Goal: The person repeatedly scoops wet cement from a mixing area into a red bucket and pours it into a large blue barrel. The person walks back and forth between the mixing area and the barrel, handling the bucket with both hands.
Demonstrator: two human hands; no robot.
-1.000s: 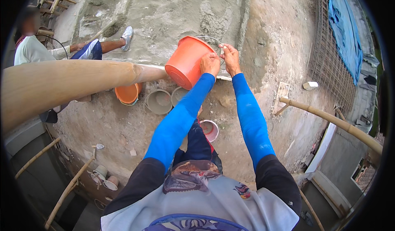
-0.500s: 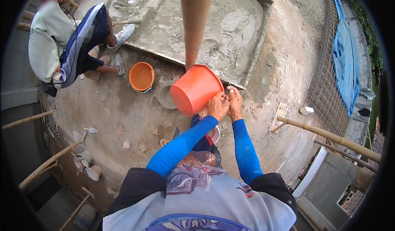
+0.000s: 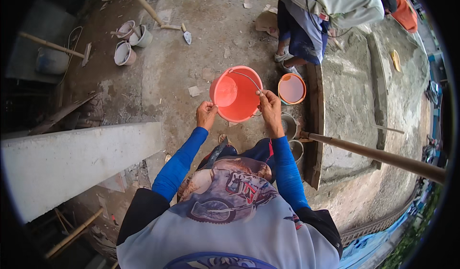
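Observation:
I hold an empty orange bucket (image 3: 235, 94) in front of me with both hands, its open mouth facing up toward me. My left hand (image 3: 206, 114) grips the rim on the near left side. My right hand (image 3: 269, 108) grips the rim on the right, where the thin wire handle (image 3: 249, 79) meets it. Both my forearms wear blue sleeves.
A second orange bucket (image 3: 292, 88) stands on the ground beside another person (image 3: 326, 15), who bends over at the upper right. A wooden pole (image 3: 378, 156) crosses from the right. A mortar bed (image 3: 354, 101) lies at right, a concrete slab (image 3: 72, 163) at left, small pails (image 3: 129, 44) at upper left.
The view has swung around strongly. The bucket has come from tilted on its side to mouth-up in my hands; the other person now appears at upper right instead of upper left.

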